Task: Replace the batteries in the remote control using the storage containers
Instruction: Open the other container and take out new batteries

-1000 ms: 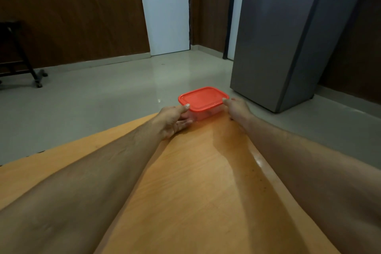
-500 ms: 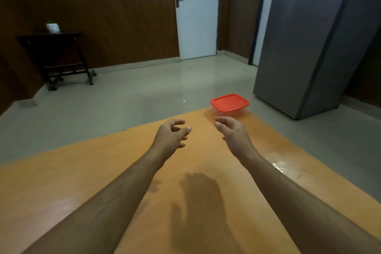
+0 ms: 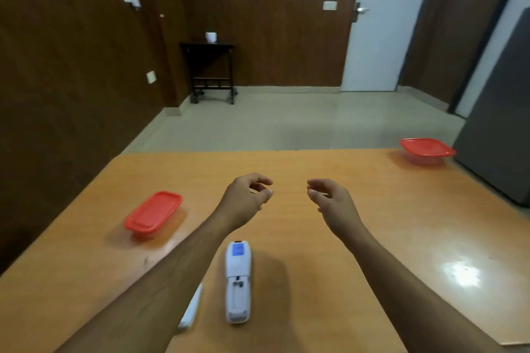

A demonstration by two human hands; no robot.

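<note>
A white remote control lies face down on the orange table, its battery bay uncovered. Its white cover lies just left of it, partly hidden by my left forearm. One red-lidded container sits at the table's left side, lid on. A second red-lidded container stands at the far right corner. My left hand and my right hand hover above the table's middle, beyond the remote, fingers loosely curled and holding nothing.
A grey refrigerator stands close to the table's right edge. A dark side table is against the far wooden wall, and a white door is at the back right. Tiled floor lies beyond the table's far edge.
Both hands let go of the far right container and pulled back toward the table's middle. My view swung left, bringing the remote, its cover and the left container into sight.
</note>
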